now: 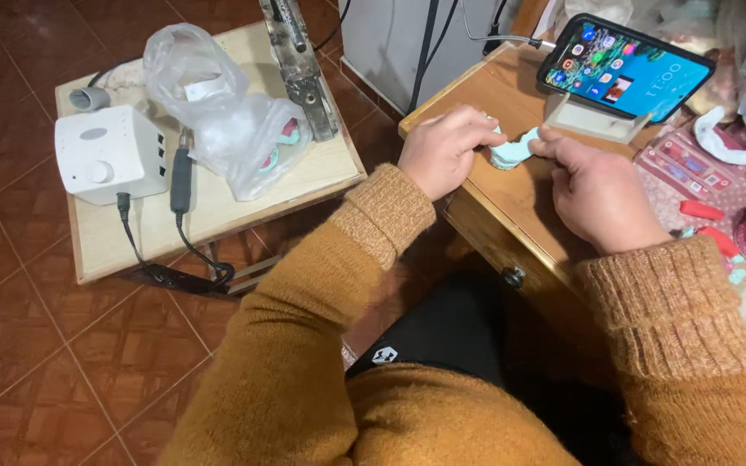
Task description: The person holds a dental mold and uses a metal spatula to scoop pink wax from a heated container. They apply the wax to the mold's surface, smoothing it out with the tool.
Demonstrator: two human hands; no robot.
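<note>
My left hand and my right hand meet over the wooden desk, both pinching a small pale turquoise piece between their fingertips. The piece is irregular and partly hidden by my fingers. Both arms wear mustard knit sleeves. A smartphone with a lit screen leans on a white stand just behind my hands.
A low wooden side table at left carries a white control box, a dark handpiece with cable, a clear plastic bag and a metal tool. Red and pink small items lie at right. Brown tiled floor lies below.
</note>
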